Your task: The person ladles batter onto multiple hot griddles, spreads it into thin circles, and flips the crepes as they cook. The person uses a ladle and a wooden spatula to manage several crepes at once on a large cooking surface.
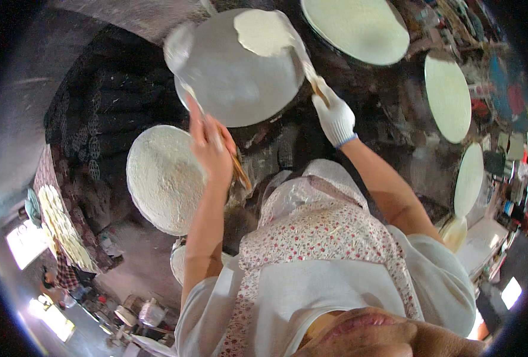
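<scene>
A wide grey round griddle lies ahead of me, with a patch of pale batter at its far right. My left hand, bare, is closed around the wooden handle of a ladle. The ladle's pale, motion-blurred head hangs at the griddle's left edge. In a white knit glove, my right hand grips a batter-coated spreader by its wooden handle. Its far end reaches the batter, and its exact shape is smeared. Below my left wrist, a round tub of batter is partly hidden by my forearm.
Several round griddles covered with pale sheets curve along the right, among them a large sheet, a second sheet and a third sheet. Dark patterned cloth hangs at left. Another person in a plaid shirt is far lower left.
</scene>
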### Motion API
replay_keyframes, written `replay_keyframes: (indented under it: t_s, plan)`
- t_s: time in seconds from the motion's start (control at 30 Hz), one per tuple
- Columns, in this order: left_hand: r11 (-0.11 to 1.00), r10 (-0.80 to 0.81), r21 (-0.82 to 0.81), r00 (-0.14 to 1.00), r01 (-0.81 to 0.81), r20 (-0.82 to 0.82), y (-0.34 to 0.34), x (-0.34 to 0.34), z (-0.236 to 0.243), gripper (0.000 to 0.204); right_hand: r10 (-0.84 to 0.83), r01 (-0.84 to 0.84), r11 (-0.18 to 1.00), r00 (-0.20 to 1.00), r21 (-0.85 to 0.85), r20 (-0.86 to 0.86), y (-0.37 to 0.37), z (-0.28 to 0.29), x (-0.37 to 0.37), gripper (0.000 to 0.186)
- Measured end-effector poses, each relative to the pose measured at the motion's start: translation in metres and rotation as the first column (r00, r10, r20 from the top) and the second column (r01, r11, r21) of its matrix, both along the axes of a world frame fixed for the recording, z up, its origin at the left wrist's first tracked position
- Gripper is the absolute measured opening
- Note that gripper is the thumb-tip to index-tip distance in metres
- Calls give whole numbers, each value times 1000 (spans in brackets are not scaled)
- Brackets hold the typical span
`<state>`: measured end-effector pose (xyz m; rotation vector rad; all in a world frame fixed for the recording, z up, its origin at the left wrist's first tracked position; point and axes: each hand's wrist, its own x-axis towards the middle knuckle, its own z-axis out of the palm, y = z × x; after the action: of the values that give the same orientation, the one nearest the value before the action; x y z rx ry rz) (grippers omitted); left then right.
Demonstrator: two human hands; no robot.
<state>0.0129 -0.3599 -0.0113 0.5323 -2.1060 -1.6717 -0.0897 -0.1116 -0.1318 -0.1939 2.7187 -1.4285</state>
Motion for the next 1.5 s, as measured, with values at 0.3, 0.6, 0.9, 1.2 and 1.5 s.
replay_keyframes:
  t_s: [0.3, 0.6, 0.9, 1.2, 1.5]
  plan:
    - [988, 14, 154, 1000, -14, 1, 10, 76, -6, 55, 150, -149, 972, 989, 182, 9, -38, 23, -26, 46]
    - [992, -26, 124, 999, 30, -28, 8, 106, -9, 57, 233, -292, 898, 950, 328, 209, -80, 51, -43, 50]
    - [992, -9, 128, 999, 15, -49, 11, 117, 1, 62, 237, -183, 842, 971, 507, -43, -97, 7, -56, 42]
    - [997, 7, 78, 998, -2, -57, 26, 122, -9, 64, 326, -256, 785, 945, 563, -25, -100, 1, -64, 46]
    - [978, 181, 106, 983, -182, 16, 66, 121, 3, 63, 514, -389, 694, 857, 606, -39, -77, 15, -77, 37]
